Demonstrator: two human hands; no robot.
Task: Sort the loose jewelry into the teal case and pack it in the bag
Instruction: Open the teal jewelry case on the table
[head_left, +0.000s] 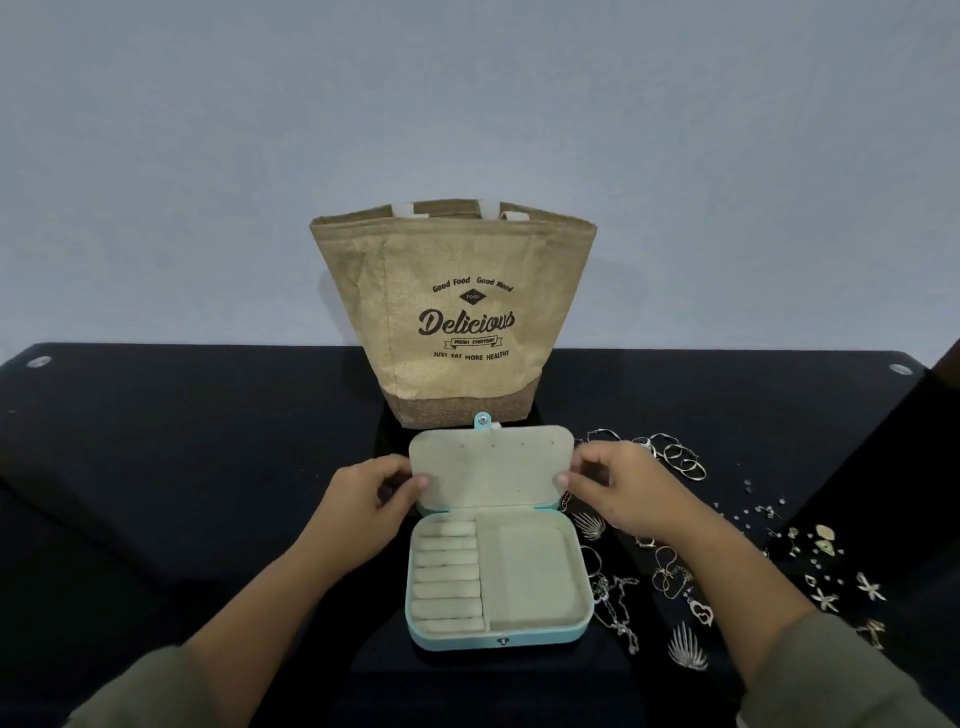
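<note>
- I am holding the lid (491, 467) of the teal case (498, 642) upright. My left hand (363, 493) is pinching its left edge and my right hand (618, 488) its right edge.
- My fingers (422, 481) are clamping on the lid from both sides, thumbs pressing on its pale lining.
- The teal case is sitting open on the black counter (182, 467) right in front of me. It is showing a column of pale ring rolls (447, 577) on the left and a wide compartment (530, 571) on the right.
- A teal snap tab (483, 420) is sticking up above the lid's top edge.
- The tan bag (395, 312) is standing upright just behind the case, mouth open. It is reading "Good Food Good Mood", "FOOD", "Delicious", "FRESH EVERYDAY" and "JUST EAT MORE HEALTHY".
- The loose jewelry (675, 571) is lying scattered on the counter to the right of the case, around and beyond my right forearm. It includes hoops, chains, a heart pendant, and star and leaf shapes.
</note>
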